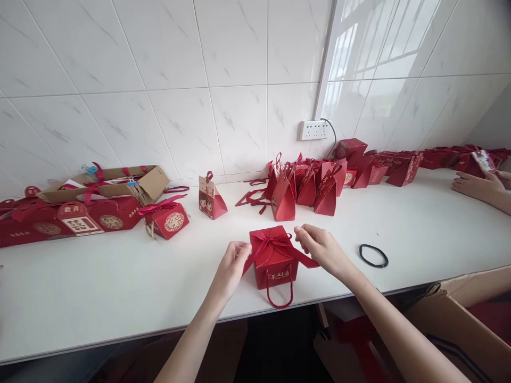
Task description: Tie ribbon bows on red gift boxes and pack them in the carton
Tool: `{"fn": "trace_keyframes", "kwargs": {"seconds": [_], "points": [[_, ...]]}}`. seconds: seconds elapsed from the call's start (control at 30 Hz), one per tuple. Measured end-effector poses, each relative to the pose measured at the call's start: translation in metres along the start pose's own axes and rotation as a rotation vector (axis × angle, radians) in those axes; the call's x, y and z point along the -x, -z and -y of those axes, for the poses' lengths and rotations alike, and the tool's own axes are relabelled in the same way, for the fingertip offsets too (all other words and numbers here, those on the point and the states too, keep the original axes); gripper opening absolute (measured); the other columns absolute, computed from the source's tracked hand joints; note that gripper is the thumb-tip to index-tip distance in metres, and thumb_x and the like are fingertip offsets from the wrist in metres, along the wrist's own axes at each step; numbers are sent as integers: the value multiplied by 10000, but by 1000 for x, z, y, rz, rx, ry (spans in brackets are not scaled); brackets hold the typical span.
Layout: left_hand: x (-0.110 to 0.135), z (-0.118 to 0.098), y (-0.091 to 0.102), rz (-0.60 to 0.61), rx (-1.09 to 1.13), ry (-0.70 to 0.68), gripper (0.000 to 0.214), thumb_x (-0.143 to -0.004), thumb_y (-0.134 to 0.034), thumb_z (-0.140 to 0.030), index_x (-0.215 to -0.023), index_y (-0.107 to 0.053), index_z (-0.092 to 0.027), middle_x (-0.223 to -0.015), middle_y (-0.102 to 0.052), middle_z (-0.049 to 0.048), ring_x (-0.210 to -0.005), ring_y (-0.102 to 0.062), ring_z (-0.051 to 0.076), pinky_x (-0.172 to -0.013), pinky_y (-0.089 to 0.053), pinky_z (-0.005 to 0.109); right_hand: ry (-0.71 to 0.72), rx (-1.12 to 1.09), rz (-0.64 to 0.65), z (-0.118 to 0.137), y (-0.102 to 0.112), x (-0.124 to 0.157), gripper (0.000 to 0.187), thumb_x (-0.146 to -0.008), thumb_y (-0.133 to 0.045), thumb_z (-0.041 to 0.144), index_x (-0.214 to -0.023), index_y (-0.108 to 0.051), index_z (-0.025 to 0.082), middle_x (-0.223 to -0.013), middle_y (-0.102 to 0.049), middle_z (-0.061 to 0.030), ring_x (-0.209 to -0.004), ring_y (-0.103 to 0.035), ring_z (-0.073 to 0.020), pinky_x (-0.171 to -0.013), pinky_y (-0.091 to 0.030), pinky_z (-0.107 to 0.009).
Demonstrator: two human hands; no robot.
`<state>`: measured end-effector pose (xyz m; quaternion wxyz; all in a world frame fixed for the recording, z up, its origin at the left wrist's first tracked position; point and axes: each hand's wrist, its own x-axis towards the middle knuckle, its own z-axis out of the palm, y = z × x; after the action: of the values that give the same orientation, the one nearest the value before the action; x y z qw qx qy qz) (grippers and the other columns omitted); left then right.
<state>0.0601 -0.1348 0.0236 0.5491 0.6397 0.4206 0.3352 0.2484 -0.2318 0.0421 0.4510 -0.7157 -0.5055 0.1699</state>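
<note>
A red gift box (275, 260) with gold lettering stands near the front edge of the white table, its twisted cord handle (280, 306) hanging down the front. On its lid a dark red satin ribbon (271, 241) is tied in a bow. My left hand (231, 266) is closed at the box's left side, thumb and fingers pinching a ribbon end. To the right of the bow, my right hand (321, 247) is closed with its fingertips beside a small loop; whatever they pinch is hidden. One ribbon tail (305, 258) slants out below that hand.
Behind the box stand several red paper boxes (283, 199) and a small printed box (211, 199). More boxes (80, 221) and a cardboard tray (154, 183) line the left. A black band (373, 256) lies rightward; another person's hand (479, 186) and a carton (459, 319) are beyond.
</note>
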Motion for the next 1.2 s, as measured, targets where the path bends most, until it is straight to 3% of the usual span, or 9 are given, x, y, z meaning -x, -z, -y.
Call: {"fn": "trace_keyframes", "kwargs": {"seconds": [0.1, 0.17, 0.3, 0.57, 0.7, 0.8, 0.9, 1.07, 1.2], "points": [[10, 1, 8, 163, -56, 41, 391, -777, -530, -571, -730, -514, -183, -636, -534, -8, -591, -502, 135, -609, -391, 267, -29, 30, 88, 5, -3, -3, 526, -859, -332, 647, -601, -414, 197, -546, -398, 33, -495, -354, -103, -477, -293, -235], [15, -4, 11, 256, -38, 61, 397, -772, -543, -556, -655, -458, -186, -553, -458, -41, -501, -402, 100, -555, -336, 249, -29, 68, 121, 8, -6, -4, 536, -851, -331, 658, -562, -303, 207, -529, -300, 44, -490, -282, -99, -475, -247, -239], [25, -18, 11, 308, -79, 10, 370, -805, -537, -487, -623, -414, -190, -554, -426, -47, -517, -361, 93, -555, -307, 236, -54, 130, 115, 15, -10, -8, 547, -857, -306, 650, -563, -165, 210, -523, -206, 38, -489, -204, -103, -478, -199, -261], [49, -35, 2, 291, -530, -302, 314, -813, -533, -413, -619, -417, -196, -703, -474, -6, -675, -447, 149, -630, -351, 252, -76, 192, 181, 24, -12, -18, 468, -846, -402, 450, -524, -162, 209, -482, -191, 46, -453, -171, -91, -435, -172, -262], [34, -35, 18, 427, -344, -183, 424, -817, -434, -574, -623, -441, -197, -678, -481, 0, -670, -488, 165, -676, -398, 284, -87, 114, 224, 22, -11, -24, 476, -843, -407, 497, -535, -186, 209, -486, -212, 52, -452, -208, -87, -435, -195, -253], [11, -31, 26, 240, -272, -17, 489, -838, -313, -630, -617, -405, -203, -583, -440, -18, -572, -484, 160, -627, -408, 299, -99, 103, 240, 21, -10, -30, 535, -834, -380, 615, -540, -200, 205, -506, -229, 50, -469, -225, -87, -465, -219, -257], [-3, -28, 20, 90, -404, 9, 483, -811, -392, -642, -601, -335, -211, -539, -370, -46, -504, -410, 136, -553, -355, 276, -102, 127, 264, 24, -10, -36, 513, -826, -423, 580, -532, -234, 203, -510, -258, 46, -472, -241, -89, -466, -219, -263], [1, -29, 1, 21, -527, -74, 401, -830, -448, -529, -606, -371, -206, -556, -417, -47, -526, -407, 127, -542, -296, 254, -76, 80, 267, 24, -14, -37, 375, -804, -475, 401, -537, -307, 198, -521, -326, 44, -485, -286, -88, -457, -225, -251], [8, -20, -10, -20, -426, -108, 316, -859, -421, -445, -649, -374, -214, -582, -410, -54, -532, -382, 119, -548, -311, 242, -89, -130, 197, 16, -19, -25, 351, -808, -474, 448, -586, -381, 192, -558, -378, 45, -505, -335, -83, -469, -260, -228]]}}
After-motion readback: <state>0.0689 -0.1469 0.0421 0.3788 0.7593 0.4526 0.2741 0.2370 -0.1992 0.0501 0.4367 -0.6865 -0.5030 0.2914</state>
